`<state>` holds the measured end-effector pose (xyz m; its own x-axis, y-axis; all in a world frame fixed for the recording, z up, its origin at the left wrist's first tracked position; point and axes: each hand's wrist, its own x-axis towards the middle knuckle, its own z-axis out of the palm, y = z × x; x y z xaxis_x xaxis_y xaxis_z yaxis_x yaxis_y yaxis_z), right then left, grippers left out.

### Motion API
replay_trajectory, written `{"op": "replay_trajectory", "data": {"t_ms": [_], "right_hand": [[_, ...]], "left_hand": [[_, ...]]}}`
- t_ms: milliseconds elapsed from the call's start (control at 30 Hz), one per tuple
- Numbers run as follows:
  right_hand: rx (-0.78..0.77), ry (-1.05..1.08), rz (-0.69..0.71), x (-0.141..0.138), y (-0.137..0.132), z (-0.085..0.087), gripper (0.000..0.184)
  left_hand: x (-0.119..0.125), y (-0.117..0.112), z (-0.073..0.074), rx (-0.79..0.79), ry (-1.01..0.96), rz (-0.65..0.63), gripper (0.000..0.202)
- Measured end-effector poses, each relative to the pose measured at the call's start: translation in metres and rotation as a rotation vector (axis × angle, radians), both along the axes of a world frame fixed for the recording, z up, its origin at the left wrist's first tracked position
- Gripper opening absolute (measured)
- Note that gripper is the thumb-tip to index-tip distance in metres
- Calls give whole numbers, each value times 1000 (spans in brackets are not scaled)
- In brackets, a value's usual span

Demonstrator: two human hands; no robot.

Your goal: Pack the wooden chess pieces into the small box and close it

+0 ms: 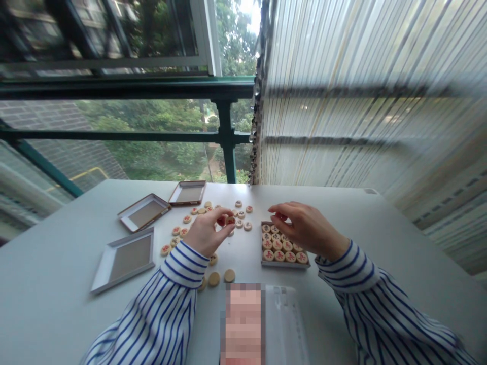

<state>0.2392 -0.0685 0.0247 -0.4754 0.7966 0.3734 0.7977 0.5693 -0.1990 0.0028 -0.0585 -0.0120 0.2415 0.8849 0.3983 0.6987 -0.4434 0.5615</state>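
My left hand (207,230) is closed in a pinch on a wooden Chinese chess piece (230,220), held just above the scattered pieces. My right hand (310,228) hovers over the far right part of a shallow box (285,264). Its fingers are loosely bent and apart, with nothing visible between them. Inside that box, round wooden pieces (277,244) lie in rows, red-marked ones nearer me and dark-marked ones behind. The hand hides some of them. Loose chess pieces (247,226) are spread around and beyond my left hand, some face up and some showing blank backs.
Three shallow trays or lids stand at the left: a white one (102,271), a brown-edged one (131,223) and another (205,190) behind. Blank pieces (214,279) lie nearer me. A pale translucent object (285,319) is at the table's (399,263) front. Windows and a string curtain (342,126) rise behind.
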Motion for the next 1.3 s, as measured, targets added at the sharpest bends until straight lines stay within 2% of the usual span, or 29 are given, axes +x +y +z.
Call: {"op": "replay_trajectory", "data": {"t_ms": [233,600,833,967,1167,1300], "right_hand": [[2,19,-4,3,-1,2,24],[-8,30,-31,8,1,2,24],[-15,15,-33,13,6,0,25],[-23,-2,-37,15,7,-1,25],[-48,-40,-26,17,10,-4,24],[-62,-66,-10,17,11,-6,22]], "left_hand": [[19,9,18,-101,-45,-10,27],[48,20,23,-129,-46,-42,19],[58,26,9,-238,-159,-169,19],[64,27,1,-377,-293,-248,22],[72,31,-10,-476,-382,-251,29],[76,31,-13,-541,-450,-304,29]]}}
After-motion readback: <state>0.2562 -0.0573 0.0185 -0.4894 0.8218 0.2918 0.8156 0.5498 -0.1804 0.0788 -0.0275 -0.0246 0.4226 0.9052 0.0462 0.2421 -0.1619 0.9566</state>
